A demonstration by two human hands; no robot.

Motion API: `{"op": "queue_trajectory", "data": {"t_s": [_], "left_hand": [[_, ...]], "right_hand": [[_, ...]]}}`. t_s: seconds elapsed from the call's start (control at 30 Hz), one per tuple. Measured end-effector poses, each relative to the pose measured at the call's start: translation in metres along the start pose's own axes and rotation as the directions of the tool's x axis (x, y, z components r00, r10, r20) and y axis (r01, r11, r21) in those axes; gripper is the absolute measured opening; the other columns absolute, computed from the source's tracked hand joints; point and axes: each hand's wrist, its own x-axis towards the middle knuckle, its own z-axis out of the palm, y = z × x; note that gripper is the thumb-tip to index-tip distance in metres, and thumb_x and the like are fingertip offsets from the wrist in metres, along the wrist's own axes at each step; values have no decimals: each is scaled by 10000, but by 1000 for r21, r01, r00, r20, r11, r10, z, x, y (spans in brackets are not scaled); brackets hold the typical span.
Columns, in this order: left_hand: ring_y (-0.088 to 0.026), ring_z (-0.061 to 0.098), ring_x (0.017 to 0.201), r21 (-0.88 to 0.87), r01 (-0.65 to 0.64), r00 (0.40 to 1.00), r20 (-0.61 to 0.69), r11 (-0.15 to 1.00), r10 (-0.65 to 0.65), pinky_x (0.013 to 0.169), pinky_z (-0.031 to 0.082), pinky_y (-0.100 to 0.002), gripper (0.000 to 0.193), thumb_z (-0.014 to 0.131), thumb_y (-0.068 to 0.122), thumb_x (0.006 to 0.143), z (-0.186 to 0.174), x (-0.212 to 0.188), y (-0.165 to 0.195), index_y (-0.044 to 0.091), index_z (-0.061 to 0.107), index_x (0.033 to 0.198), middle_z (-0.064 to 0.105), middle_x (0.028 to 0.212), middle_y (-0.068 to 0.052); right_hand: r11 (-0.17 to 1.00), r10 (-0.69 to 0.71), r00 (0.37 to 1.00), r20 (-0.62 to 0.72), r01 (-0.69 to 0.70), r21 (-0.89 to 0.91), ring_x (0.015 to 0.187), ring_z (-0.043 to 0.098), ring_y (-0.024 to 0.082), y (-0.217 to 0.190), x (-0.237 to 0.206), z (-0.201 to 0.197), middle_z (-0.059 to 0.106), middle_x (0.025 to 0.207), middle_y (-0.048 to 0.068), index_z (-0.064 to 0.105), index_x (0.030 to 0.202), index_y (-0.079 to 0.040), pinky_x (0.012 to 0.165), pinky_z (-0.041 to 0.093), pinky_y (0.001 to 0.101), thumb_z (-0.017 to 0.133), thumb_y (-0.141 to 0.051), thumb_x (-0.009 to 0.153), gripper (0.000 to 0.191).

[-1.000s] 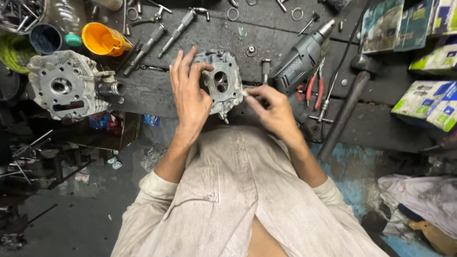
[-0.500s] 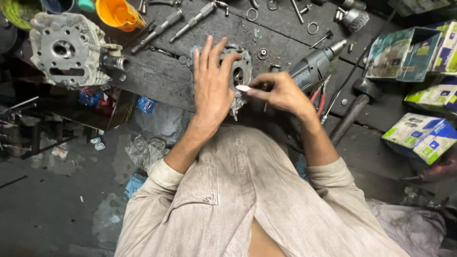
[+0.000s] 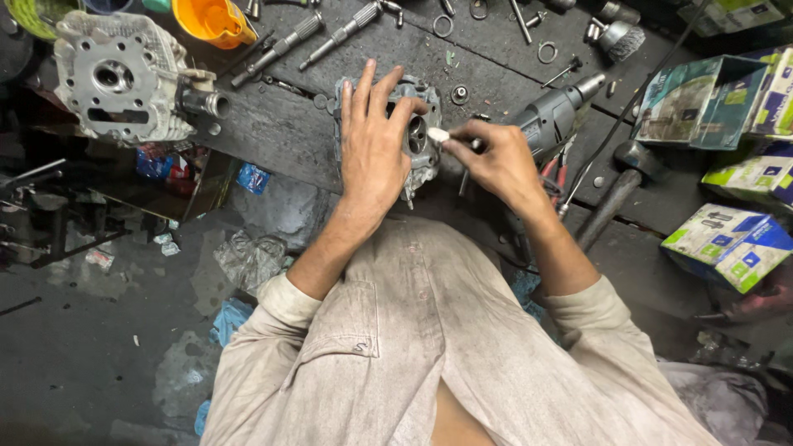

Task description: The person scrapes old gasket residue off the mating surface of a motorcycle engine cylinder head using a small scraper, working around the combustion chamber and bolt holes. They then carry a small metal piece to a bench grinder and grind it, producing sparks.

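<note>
While green-and-blue cardboard boxes (image 3: 727,244) sit well right of the fingers, the left hand (image 3: 372,149) lies spread flat over the grey cylinder head (image 3: 420,136), and the right hand (image 3: 496,161) pinches a small white piece (image 3: 438,134) against its port.

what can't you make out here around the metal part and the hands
- Head view: most of the grey metal part lies hidden under the left hand.
- Head view: the small white piece pinched by the right hand is too small to identify.
- Head view: the orange cup is cut off by the top edge.
</note>
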Motion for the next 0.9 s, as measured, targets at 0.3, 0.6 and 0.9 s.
{"op": "queue_trajectory", "data": {"t_s": [0.3, 0.6, 0.9], "left_hand": [[-381, 326, 1501, 11, -95, 993, 73, 995, 94, 1260, 203, -590, 468, 747, -59, 692, -3, 11, 10, 138, 693, 1113, 556, 1433, -86], [-342, 396, 1475, -35, -252, 957, 141, 967, 254, 1268, 259, -534, 514, 695, -88, 729, -16, 30, -4, 108, 688, 1205, 549, 1468, -112], [-334, 406, 1461, -53, -251, 956, 140, 966, 256, 1262, 256, -547, 451, 738, -43, 738, -19, 31, -5, 132, 699, 1151, 574, 1434, -80]], "right_hand": [[995, -94, 983, 155, 95, -1, 697, 725, 200, -10, 6, -4, 771, 861, 124, 765, 1043, -70, 644, 545, 341, 763, -256, 921, 223], [1000, 18, 997, 71, -18, -6, 699, 729, 255, -17, -2, 7, 748, 818, 147, 769, 1027, -66, 676, 554, 373, 785, -280, 916, 242], [998, -5, 999, -32, 3, -65, 724, 748, 265, -29, -10, 14, 767, 861, 131, 787, 1019, -77, 682, 564, 377, 784, -276, 910, 227]]}}
